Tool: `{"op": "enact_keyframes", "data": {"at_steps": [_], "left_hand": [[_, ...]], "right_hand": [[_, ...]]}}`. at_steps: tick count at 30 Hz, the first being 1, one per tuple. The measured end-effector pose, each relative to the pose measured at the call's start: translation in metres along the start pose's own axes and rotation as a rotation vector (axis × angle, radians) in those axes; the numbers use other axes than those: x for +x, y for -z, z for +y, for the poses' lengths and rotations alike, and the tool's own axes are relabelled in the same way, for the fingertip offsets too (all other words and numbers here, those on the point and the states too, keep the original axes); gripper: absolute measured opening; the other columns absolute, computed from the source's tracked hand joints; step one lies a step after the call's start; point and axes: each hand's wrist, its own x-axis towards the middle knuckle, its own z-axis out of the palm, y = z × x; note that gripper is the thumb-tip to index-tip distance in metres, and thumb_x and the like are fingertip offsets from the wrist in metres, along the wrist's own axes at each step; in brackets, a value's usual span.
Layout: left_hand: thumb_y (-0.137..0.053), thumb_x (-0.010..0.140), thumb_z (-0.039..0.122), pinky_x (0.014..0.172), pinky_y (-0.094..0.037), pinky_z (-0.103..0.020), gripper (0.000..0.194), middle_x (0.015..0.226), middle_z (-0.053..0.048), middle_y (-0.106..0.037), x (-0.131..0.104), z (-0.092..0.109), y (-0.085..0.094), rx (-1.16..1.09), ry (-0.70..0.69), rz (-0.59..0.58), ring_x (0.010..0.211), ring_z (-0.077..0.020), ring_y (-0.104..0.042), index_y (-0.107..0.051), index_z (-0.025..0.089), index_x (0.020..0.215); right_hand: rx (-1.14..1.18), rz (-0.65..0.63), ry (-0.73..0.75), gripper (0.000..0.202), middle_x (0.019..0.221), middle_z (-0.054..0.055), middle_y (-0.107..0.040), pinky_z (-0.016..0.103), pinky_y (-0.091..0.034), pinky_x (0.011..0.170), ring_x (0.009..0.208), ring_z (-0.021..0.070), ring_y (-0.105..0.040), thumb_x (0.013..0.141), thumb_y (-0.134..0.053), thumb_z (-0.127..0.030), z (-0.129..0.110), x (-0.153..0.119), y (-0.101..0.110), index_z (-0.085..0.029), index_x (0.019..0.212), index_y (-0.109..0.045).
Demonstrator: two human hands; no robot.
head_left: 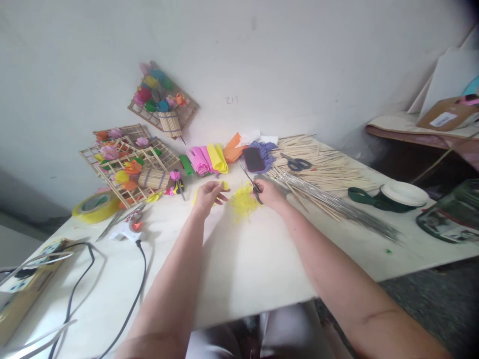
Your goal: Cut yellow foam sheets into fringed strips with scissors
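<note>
Forearms (177,271) stretched forward; my right hand (268,192) clamped on scissors (256,189), left hand (208,197) pinching yellow paper (225,185); stick basket (169,123) holds flowers (150,82).

A craft workspace is indicated: flower panels (163,102) are grouped by the wall (280,65), and coloured paper (217,157), yellow scraps (242,205), scissors (299,164), sticks (333,170) and wires (342,210) are spread over the table (258,269); a power strip (42,283) is placed at the left.
</note>
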Motion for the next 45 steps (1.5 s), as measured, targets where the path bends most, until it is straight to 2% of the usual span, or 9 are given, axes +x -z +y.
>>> {"op": "enact_keyframes", "data": {"at_steps": [4, 8, 13, 18, 22, 25, 27, 33, 45], "left_hand": [[-0.064, 0.063, 0.042, 0.041, -0.039, -0.020, 0.030, 0.070, -0.008, -0.066, 0.010, -0.003, 0.010, 0.091, 0.044, 0.100, 0.045, -0.0094, -0.053, -0.059, 0.013, 0.068], [-0.068, 0.058, 0.034, 0.046, -0.040, -0.024, 0.020, 0.057, -0.005, -0.062, 0.023, -0.007, 0.026, 0.394, 0.213, 0.249, 0.045, -0.0122, -0.052, -0.063, 0.015, 0.058], [-0.069, 0.054, 0.032, 0.056, -0.039, -0.026, 0.013, 0.047, -0.003, -0.057, 0.020, -0.003, 0.048, 0.687, 0.187, 0.372, 0.059, -0.0191, -0.057, -0.066, 0.020, 0.056], [-0.070, 0.051, 0.027, 0.067, -0.039, -0.031, 0.010, 0.063, -0.006, -0.064, 0.004, -0.002, 0.060, 0.849, 0.234, 0.462, 0.075, -0.0252, -0.059, -0.067, 0.022, 0.059], [-0.065, 0.058, 0.028, 0.073, -0.040, -0.034, 0.022, 0.085, -0.009, -0.067, -0.003, 0.003, 0.050, 0.935, 0.121, 0.555, 0.088, -0.0275, -0.058, -0.069, 0.021, 0.079], [-0.056, 0.069, 0.030, 0.072, -0.042, -0.030, 0.025, 0.085, -0.006, -0.067, -0.007, 0.010, 0.026, 0.986, 0.005, 0.470, 0.081, -0.0213, -0.059, -0.067, 0.021, 0.089], [-0.055, 0.071, 0.030, 0.068, -0.043, -0.026, 0.025, 0.080, -0.003, -0.068, -0.009, 0.011, 0.004, 0.968, -0.063, 0.294, 0.075, -0.0168, -0.060, -0.067, 0.021, 0.091], [-0.057, 0.069, 0.028, 0.070, -0.044, -0.024, 0.025, 0.091, -0.004, -0.064, -0.021, -0.007, -0.047, 1.015, -0.217, -0.010, 0.077, -0.0147, -0.058, -0.066, 0.019, 0.090], [-0.054, 0.072, 0.027, 0.078, -0.044, -0.027, 0.024, 0.097, -0.006, -0.061, -0.023, -0.027, -0.054, 1.078, -0.195, 0.004, 0.090, -0.0178, -0.055, -0.066, 0.019, 0.091]], "right_hand": [[-0.185, 0.045, 0.036, 0.034, 0.076, 0.001, -0.065, 0.024, -0.040, 0.056, 0.069, 0.0166, -0.057, 0.058, -0.066, -0.018, 0.000, -0.001, 0.000, -0.022, 0.091, -0.061], [-0.315, 0.045, 0.043, 0.034, 0.078, 0.002, -0.065, 0.024, -0.039, 0.056, 0.069, 0.0161, -0.057, 0.061, -0.064, -0.023, 0.001, -0.001, 0.000, -0.022, 0.094, -0.061], [-0.378, 0.067, 0.058, 0.030, 0.074, 0.001, -0.065, 0.024, -0.035, 0.053, 0.065, 0.0155, -0.055, 0.062, -0.061, -0.025, -0.003, -0.004, 0.001, -0.022, 0.092, -0.062], [-0.415, 0.085, 0.033, 0.030, 0.072, 0.001, -0.064, 0.024, -0.033, 0.051, 0.063, 0.0155, -0.054, 0.062, -0.061, -0.026, -0.006, -0.004, 0.001, -0.022, 0.092, -0.062], [-0.411, 0.082, 0.062, 0.028, 0.074, 0.001, -0.065, 0.023, -0.033, 0.051, 0.063, 0.0149, -0.054, 0.063, -0.060, -0.024, -0.005, -0.003, 0.003, -0.022, 0.091, -0.063], [-0.393, 0.048, 0.115, 0.027, 0.073, 0.000, -0.065, 0.022, -0.033, 0.052, 0.064, 0.0140, -0.055, 0.063, -0.059, -0.024, -0.008, -0.004, 0.006, -0.022, 0.089, -0.063], [-0.383, 0.026, 0.149, 0.027, 0.072, -0.001, -0.065, 0.021, -0.034, 0.052, 0.064, 0.0135, -0.056, 0.062, -0.060, -0.023, -0.011, -0.005, 0.008, -0.021, 0.089, -0.064], [-0.477, -0.023, 0.200, 0.028, 0.080, 0.002, -0.068, 0.022, -0.038, 0.057, 0.072, 0.0162, -0.059, 0.064, -0.060, -0.022, -0.019, -0.010, 0.005, -0.022, 0.092, -0.065], [-0.633, -0.104, 0.229, 0.026, 0.082, 0.001, -0.068, 0.024, -0.040, 0.063, 0.073, 0.0163, -0.060, 0.069, -0.058, -0.025, -0.011, -0.010, 0.005, -0.024, 0.094, -0.062]]}}
